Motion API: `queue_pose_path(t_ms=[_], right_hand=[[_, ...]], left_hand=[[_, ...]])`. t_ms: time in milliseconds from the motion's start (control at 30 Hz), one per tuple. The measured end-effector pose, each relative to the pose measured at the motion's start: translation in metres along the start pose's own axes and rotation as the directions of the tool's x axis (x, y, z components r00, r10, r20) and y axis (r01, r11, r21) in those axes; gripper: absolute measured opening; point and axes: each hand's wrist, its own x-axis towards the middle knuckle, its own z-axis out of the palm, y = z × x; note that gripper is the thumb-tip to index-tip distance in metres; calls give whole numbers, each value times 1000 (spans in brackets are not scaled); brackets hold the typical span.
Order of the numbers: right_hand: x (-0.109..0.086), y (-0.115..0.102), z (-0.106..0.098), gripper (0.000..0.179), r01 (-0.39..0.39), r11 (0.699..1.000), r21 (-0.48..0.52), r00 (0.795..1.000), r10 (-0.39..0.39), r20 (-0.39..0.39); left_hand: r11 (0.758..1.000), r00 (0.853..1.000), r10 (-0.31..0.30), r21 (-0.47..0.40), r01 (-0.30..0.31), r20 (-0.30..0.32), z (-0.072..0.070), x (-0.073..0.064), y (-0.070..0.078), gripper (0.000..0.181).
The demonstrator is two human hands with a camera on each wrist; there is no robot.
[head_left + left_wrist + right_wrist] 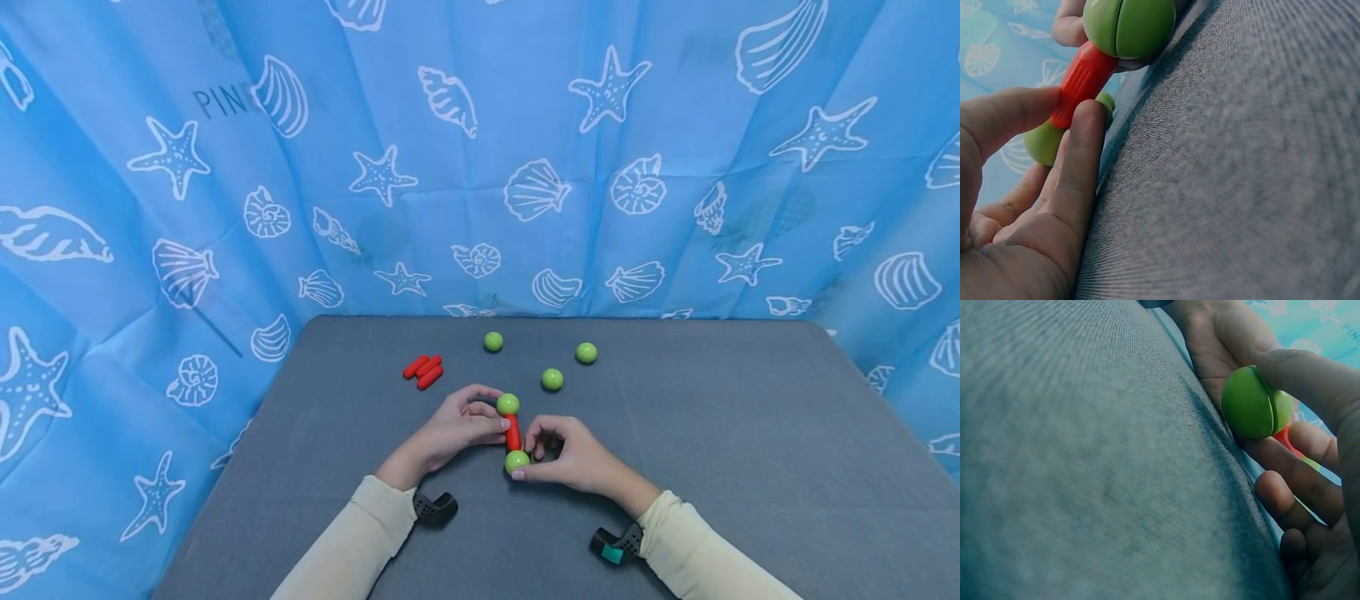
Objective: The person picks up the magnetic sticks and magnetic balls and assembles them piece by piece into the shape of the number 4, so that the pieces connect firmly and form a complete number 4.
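A red ridged rod [513,432] joins two green balls, one at each end, into a dumbbell shape. My left hand [467,423] pinches the rod between thumb and fingers, as the left wrist view shows up close. The far ball [507,404] sits beside the left fingertips. My right hand [572,456] holds the near ball [517,462] between its thumb and fingers. In the right wrist view this ball [1249,403] shows a seam around its middle, and the red rod [1287,439] is mostly hidden behind it and the fingers.
Three loose green balls lie beyond the hands: one at the back [493,342], another farther right [587,352], and a closer one [552,380]. Several red rods [430,377] lie together at the back left of the grey table [720,417]. A blue shell-print curtain [480,167] hangs behind.
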Motion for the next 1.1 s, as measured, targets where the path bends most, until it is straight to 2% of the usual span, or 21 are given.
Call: queue_pose_path(t_ms=[467, 1100], right_hand=[[0, 1, 0, 21, 9, 1000, -7, 1000, -9, 13], [1, 4, -1, 12, 24, 1000, 17, 1000, -24, 10]], left_hand=[[1000, 1000, -11, 16, 11, 3, 0, 1, 1, 52], [998, 999, 8, 59, -10, 32, 0, 0, 0, 50]])
